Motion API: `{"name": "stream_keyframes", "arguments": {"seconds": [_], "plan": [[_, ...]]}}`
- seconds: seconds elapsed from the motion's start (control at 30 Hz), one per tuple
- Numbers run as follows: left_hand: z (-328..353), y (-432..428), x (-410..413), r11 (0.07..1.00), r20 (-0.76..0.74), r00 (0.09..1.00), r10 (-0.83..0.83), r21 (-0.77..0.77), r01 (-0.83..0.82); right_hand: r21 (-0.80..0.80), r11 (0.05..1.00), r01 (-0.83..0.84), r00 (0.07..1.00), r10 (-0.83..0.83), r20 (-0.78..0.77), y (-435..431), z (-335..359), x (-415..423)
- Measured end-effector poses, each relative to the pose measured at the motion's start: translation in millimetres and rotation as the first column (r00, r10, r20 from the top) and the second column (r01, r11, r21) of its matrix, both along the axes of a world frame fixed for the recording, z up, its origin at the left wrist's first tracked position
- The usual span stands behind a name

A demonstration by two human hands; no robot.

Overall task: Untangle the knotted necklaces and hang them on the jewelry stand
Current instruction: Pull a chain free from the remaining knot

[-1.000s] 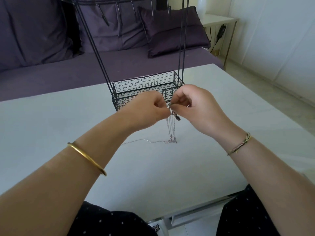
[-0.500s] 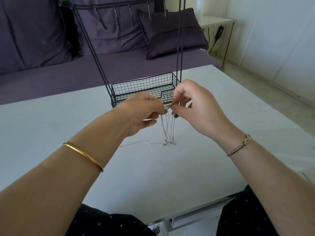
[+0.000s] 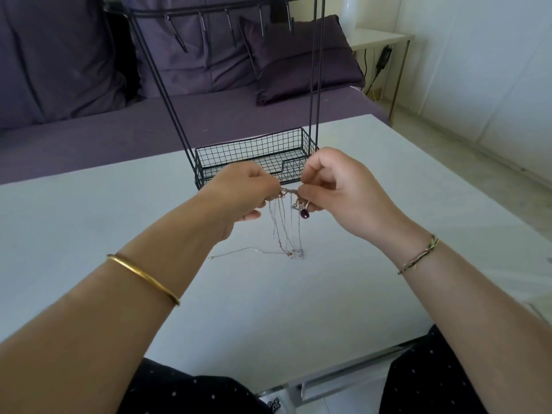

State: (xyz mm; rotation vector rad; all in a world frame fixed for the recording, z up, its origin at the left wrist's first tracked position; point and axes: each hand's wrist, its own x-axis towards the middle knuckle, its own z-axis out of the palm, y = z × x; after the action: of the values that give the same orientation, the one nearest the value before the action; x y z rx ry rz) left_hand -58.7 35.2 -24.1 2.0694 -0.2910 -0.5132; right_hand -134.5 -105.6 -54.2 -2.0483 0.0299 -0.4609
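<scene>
Left hand (image 3: pixel 242 195), right hand (image 3: pixel 339 192) pinch necklaces (image 3: pixel 288 191) above table (image 3: pixel 298 312).

the jewelry stand (image 3: pixel 254 158) stands on the table (image 3: pixel 298 309), in front of the sofa (image 3: pixel 89 130). before the stand, left hand (image 3: pixel 242 194) and right hand (image 3: pixel 337 189) hold the knotted necklaces (image 3: pixel 288 225) between them, chain ends trailing on the table.

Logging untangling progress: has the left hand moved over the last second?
Yes: against the jewelry stand, the left hand has shifted left, opening a short gap to the right hand, bridged by the necklaces.
</scene>
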Motion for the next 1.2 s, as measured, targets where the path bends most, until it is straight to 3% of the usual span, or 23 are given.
{"name": "stream_keyframes", "arguments": {"seconds": [0.13,0.27,0.53,0.63,0.7,0.8,0.93,1.0,1.07,1.2], "plan": [[1.5,-1.2,-4.0,0.976,-0.205,0.977,0.051,-0.198,-0.093,0.018,0.999,-0.049,0.997,0.050,-0.059,-0.4,1.5,-1.5],[1.4,-3.8,-4.6,0.970,-0.168,0.985,0.050,-0.228,-0.088,0.030,0.997,-0.070,0.995,0.072,-0.073,-0.6,1.0,-1.1],[-1.3,-1.1,-6.0,0.989,0.191,0.975,-0.115,0.117,0.094,0.004,0.996,0.087,0.993,-0.087,0.085,-8.7,0.6,0.7],[-2.0,-2.5,-9.9,0.952,0.378,0.899,-0.222,0.282,0.117,0.017,0.997,0.081,0.994,-0.082,0.068,-9.8,2.3,-0.4],[-3.4,-2.8,-7.3,0.961,0.410,0.894,-0.180,0.266,0.071,0.040,0.997,0.060,0.998,-0.061,0.009,-11.9,2.4,-2.0],[-1.2,-3.1,-4.6,0.997,0.166,0.986,-0.031,0.078,0.019,-0.009,0.999,0.033,0.997,-0.033,-0.075,-13.1,0.0,-2.8],[1.1,-4.1,-7.2,0.976,-0.169,0.984,0.050,-0.200,-0.084,-0.043,0.999,0.007,0.994,-0.012,-0.112,-7.5,0.6,-1.6],[1.2,-3.8,-7.3,0.960,-0.209,0.976,0.061,-0.257,-0.115,0.036,0.999,0.025,0.990,-0.020,-0.141,-4.3,1.3,-1.5],[1.2,-3.4,-6.9,0.958,-0.206,0.977,0.051,-0.266,-0.106,0.214,0.974,0.072,0.985,-0.036,-0.169,-2.1,2.7,-1.2],[-1.6,-3.4,-8.4,0.991,-0.024,0.999,-0.021,-0.134,0.018,0.562,0.810,0.167,0.965,-0.018,-0.261,2.8,7.2,0.9]]}}
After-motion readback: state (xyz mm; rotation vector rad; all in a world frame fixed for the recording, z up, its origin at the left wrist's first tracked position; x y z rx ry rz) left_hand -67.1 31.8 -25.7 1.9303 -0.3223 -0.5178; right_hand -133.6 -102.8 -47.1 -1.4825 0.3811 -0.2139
